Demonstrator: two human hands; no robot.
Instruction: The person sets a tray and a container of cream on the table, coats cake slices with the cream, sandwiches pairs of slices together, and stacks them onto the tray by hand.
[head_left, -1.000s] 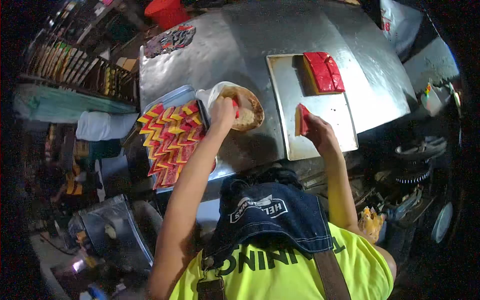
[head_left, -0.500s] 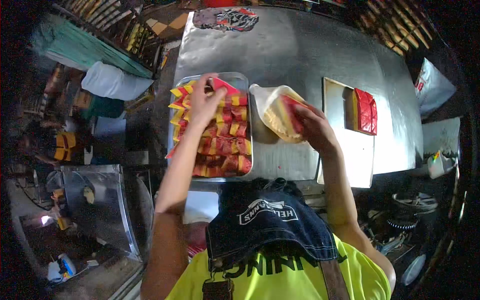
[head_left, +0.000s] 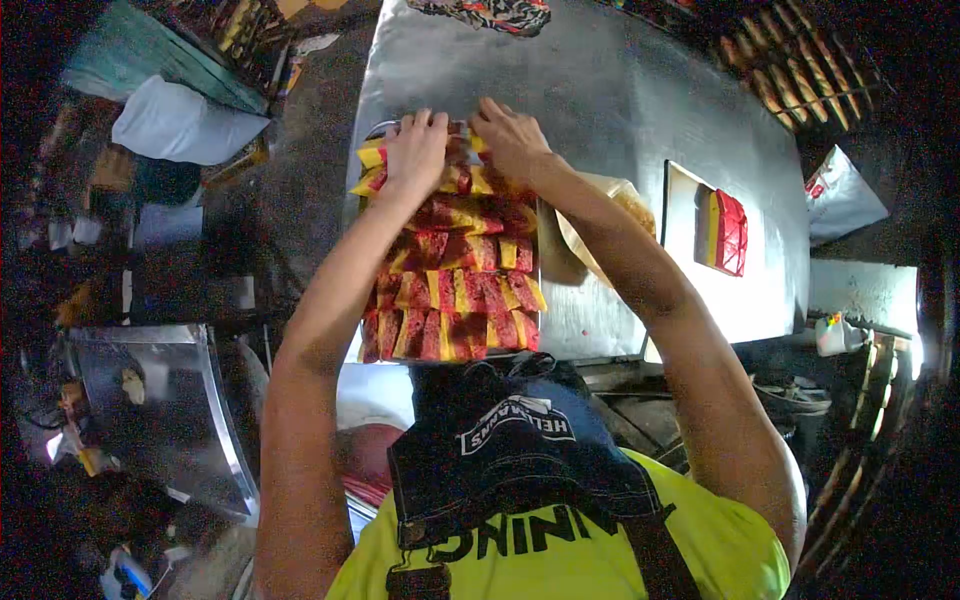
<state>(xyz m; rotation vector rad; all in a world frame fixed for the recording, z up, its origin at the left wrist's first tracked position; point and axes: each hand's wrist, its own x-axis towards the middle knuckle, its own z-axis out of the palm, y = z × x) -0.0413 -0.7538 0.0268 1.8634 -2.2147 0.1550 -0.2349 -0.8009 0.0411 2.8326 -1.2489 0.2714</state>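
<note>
Rows of red and yellow cake slices fill a metal tray in front of my body. Over its far end, my left hand is closed with curled fingers; what lies under them is hidden. Close to its right, my right hand has its fingertips closed at a yellow and red slice in the far row. Beside the tray, a bowl with crumbs in a whitish wrap is partly covered by my right forearm. A red-topped yellow cake block sits on a flat light tray farther right.
A shiny metal table carries these things. A patterned cloth lies at its far edge. At the upper right stands a rack of long breads, with a white sack below. A metal-topped surface is at the lower left.
My right hand has gone from the bowl, with a slice, to the far end of the slice tray beside my left hand. The view has shifted, and the bowl is now partly behind my forearm.
</note>
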